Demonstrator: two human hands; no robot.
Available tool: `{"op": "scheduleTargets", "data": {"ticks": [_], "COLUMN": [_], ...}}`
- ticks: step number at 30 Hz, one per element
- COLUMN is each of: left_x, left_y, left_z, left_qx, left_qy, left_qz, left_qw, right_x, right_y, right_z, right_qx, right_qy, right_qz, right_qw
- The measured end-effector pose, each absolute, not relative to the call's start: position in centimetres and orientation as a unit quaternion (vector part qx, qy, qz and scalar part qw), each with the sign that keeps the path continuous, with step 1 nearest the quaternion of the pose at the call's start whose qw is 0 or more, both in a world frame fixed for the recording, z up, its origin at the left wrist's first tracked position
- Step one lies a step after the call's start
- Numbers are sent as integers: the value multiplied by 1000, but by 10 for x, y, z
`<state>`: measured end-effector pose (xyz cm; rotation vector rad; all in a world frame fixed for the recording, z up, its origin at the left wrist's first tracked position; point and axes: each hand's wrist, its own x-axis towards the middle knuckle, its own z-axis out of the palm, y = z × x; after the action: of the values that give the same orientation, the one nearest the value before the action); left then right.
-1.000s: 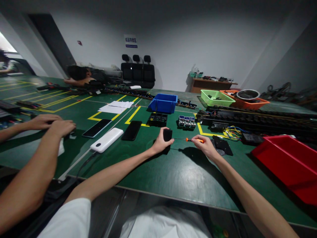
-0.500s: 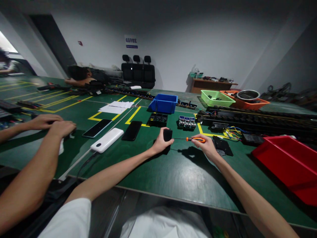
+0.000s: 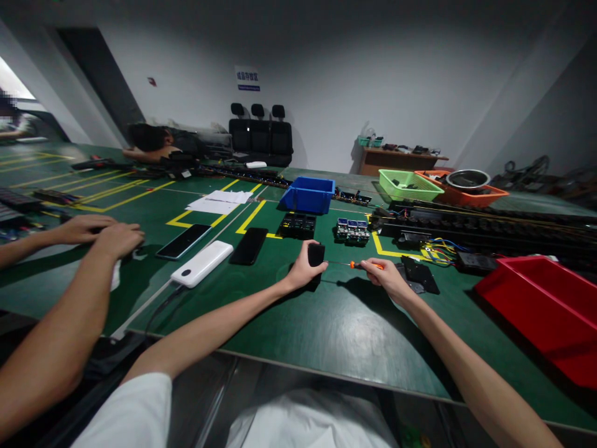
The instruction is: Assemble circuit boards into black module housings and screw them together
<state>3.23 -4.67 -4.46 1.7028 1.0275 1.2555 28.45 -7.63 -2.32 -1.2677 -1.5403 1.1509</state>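
Note:
My left hand point(image 3: 304, 269) is closed around a small black box-shaped part point(image 3: 316, 254), held upright at the green table's middle. An orange-handled screwdriver point(image 3: 357, 265) lies in the grip of my right hand point(image 3: 383, 277), fingers wrapped over the handle. Its thin shaft points left, with the tip at the right side of the black part, close to my left thumb. Whether the tip sits in a screw is too small to tell. Flat black plates point(image 3: 420, 275) lie just beyond my right wrist. Behind the part stand a black module block point(image 3: 297, 225) and a silver-blue module block point(image 3: 352, 231).
Left of my hands lie a black phone point(image 3: 249, 246), a white power bank point(image 3: 202, 264) with a cable, and another phone point(image 3: 184, 241). A blue bin point(image 3: 308, 195) stands behind, a red bin point(image 3: 545, 317) at right. A co-worker's hands point(image 3: 105, 235) work at far left.
My right hand has turned on the screwdriver, its fingers now covering more of the orange handle. My left hand and the black part stay in place.

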Motion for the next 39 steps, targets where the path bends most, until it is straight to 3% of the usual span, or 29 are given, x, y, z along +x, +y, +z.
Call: {"op": "scheduleTargets", "data": {"ticks": [14,25,33,39], "left_x": [33,32,32,32], "left_y": [-42,-44,-44,-44], "left_z": [-50,-48,-47,-48], "left_qx": [655,678,667,663], "left_qy": [395,394,399,401], "left_qz": [494,499,496,494], "left_qw": [413,369,386,395], "right_x": [285,277,278,280], "right_y": [-80,-81,-84,-82], "right_z": [-17,-20,-15,-15], "right_qx": [-468,-456,-514,-500], "right_qy": [-698,-535,-608,-644], "right_qz": [299,519,430,392], "right_qw": [452,486,425,425]}}
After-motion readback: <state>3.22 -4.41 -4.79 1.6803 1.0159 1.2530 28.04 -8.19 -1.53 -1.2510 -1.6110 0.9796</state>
